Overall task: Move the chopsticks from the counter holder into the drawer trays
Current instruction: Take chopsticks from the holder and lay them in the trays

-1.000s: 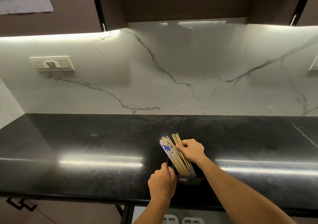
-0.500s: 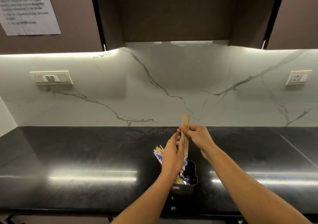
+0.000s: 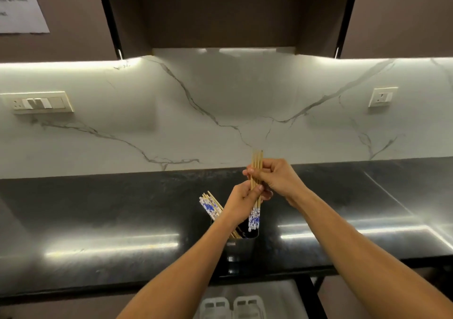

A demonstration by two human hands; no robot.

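Note:
A small bundle of wooden chopsticks [image 3: 256, 169] with blue-and-white patterned ends is held upright above the black holder [image 3: 241, 246] on the counter. My right hand [image 3: 277, 177] grips the bundle near its plain upper part. My left hand [image 3: 241, 203] is closed around it lower down, just above the patterned ends. More chopsticks [image 3: 210, 207] lean to the left out of the holder. White drawer trays [image 3: 231, 306] show at the bottom edge, below the counter.
The black stone counter [image 3: 110, 210] runs the full width, backed by a white marble wall. A switch plate [image 3: 40, 103] is at the left of the wall and a socket [image 3: 383, 96] at the right. Dark cabinets hang overhead.
The bundle has been lifted out of the holder, and both hands have closed on it. The camera has tilted up, then dipped slightly, so the drawer trays are in view.

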